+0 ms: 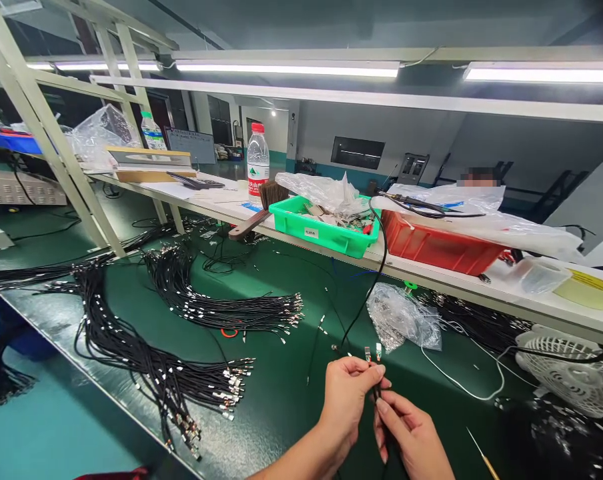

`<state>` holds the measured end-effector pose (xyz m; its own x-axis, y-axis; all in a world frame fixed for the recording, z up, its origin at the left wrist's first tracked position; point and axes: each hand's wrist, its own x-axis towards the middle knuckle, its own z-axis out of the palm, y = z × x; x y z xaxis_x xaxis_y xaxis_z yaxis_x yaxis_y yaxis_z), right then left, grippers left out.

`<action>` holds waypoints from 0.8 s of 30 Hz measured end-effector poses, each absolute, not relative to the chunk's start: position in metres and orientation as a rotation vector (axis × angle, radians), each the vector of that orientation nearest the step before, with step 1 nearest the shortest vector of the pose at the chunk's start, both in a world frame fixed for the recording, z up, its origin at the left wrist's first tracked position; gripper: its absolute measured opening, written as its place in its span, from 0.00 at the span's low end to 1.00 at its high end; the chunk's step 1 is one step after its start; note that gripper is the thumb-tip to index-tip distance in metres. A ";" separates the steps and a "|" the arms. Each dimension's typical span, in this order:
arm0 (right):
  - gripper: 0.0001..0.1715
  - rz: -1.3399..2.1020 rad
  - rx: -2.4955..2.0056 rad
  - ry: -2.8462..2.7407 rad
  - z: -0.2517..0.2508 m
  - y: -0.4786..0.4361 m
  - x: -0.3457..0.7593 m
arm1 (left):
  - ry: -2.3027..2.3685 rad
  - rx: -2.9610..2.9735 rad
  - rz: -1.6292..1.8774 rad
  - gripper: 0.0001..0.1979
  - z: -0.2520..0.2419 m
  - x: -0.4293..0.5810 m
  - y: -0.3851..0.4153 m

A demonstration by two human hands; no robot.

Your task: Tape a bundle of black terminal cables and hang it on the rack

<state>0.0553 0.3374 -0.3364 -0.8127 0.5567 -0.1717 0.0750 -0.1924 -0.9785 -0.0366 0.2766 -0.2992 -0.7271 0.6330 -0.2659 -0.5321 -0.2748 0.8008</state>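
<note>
Near the front of the green bench, my left hand (pixel 345 395) pinches thin black cables (pixel 377 392) between thumb and fingers. Two connector ends, one metallic (pixel 367 353) and one whitish (pixel 379 351), stick up just past the fingertips. Slightly lower, my right hand (pixel 409 427) is closed around the same cables, which run down out of view between the palms. To the left lie two thick bundles of black cables, a nearer bundle (pixel 166 373) and a farther bundle (pixel 236 310), both with metal-tipped ends. A few loose cables (pixel 311 350) lie between these bundles and my hands.
A white shelf (pixel 301 241) carries a green bin (pixel 321 233), red bin (pixel 441 243), water bottle (pixel 257 163) and brush (pixel 254 217). Below are a plastic bag of small parts (pixel 399 317) and white fan (pixel 564 370). A thin pointed tool (pixel 483 455) lies right. Behind, a person (pixel 479 177).
</note>
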 end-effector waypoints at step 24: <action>0.21 2.005 -0.775 -1.880 -0.341 0.342 0.053 | 1.191 0.242 1.927 0.16 -0.315 -0.046 0.272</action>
<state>0.0529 0.3423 -0.3405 -0.8152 0.5481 -0.1874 0.1519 -0.1099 -0.9823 -0.0462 0.2721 -0.3145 -0.6309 0.7348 -0.2491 -0.5515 -0.1989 0.8101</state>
